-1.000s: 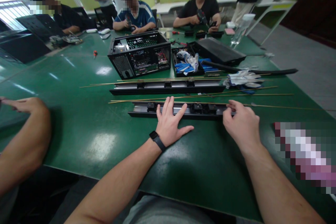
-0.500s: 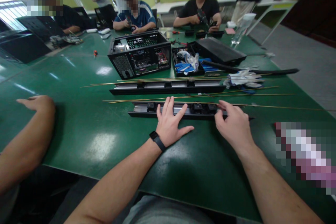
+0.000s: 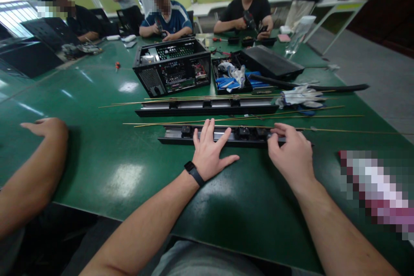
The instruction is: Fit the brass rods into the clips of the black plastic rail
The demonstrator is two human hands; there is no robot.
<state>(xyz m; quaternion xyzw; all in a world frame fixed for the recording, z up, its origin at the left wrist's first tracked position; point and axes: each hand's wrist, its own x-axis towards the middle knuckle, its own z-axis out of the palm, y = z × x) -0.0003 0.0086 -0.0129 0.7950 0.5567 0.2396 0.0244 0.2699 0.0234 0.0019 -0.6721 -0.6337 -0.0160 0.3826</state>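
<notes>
My left hand, a black watch on its wrist, lies with fingers spread on the near black rail, a long channel with a bright metal inner strip. Black blocks sit in the channel on both sides of that hand. At the rail's right end, my right hand has its thumb and fingers curled together around something small that I cannot make out. Thin brass-coloured rods lie along the rail's far edge. Behind them is a second black rail with similar blocks.
An open black computer case stands beyond the rails. Beside it are a black tray holding gloves, a black panel and more gloves. A co-worker's arm rests at left. Other people sit across the green table.
My right hand has shifted slightly to the right along the rail's end. The nearest brass rods have slid a little. My left hand stays in place.
</notes>
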